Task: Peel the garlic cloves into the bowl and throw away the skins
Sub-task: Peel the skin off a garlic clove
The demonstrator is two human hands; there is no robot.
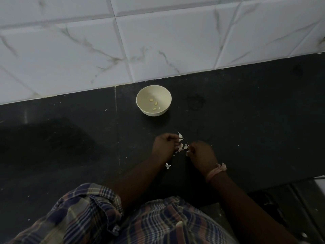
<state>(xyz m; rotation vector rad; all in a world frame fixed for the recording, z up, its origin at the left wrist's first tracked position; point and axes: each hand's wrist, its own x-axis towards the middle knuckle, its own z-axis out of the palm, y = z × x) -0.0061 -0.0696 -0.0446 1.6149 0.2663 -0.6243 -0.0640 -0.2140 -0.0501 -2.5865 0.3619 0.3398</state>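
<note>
Garlic skins (182, 145) lie scattered on the dark counter (246, 120) between both hands; three peeled cloves (154, 103) sit in the bowl (140, 95). The left hand (165, 145) curls loosely, the right hand (202, 154) seems to pinch a scrap — light skins may scatter or get missed.

Black counter (246, 120): bowl (153, 111), garlic skins (182, 146).

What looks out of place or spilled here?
Loose papery white garlic skins litter the dark stone counter between both hands, one stray piece nearer the person. The cream round bowl sits upright, holding peeled cloves.
</note>
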